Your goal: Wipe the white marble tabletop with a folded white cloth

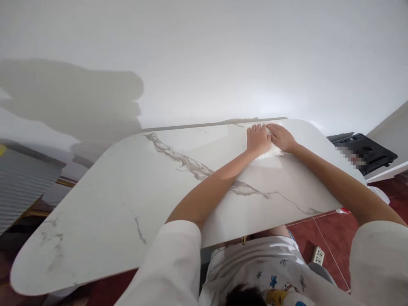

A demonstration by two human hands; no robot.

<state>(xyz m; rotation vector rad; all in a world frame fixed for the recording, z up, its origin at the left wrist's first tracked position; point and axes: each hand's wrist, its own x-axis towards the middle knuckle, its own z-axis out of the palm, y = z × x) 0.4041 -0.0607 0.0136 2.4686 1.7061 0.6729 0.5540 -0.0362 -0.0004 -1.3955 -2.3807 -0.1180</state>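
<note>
Near the far edge of a white marble-patterned table (pixel 105 204), both my hands press down side by side on a crumpled white cloth (pixel 270 151). Cloth or paper, I cannot tell which. My left hand (pixel 257 139) lies over its left part, fingers bent and held together. Against it, my right hand (pixel 282 138) covers the right part, fingers close together and pointing left. Most of the cloth is hidden beneath the two hands; its bumpy near edge shows below them.
A pale wall (pixel 204 63) stands right behind the table. At the right is a black plastic case (pixel 371 151). A power strip (pixel 318 256) lies near the red tiled floor (pixel 334 242). A grey ridged object (pixel 28 182) stands at the left.
</note>
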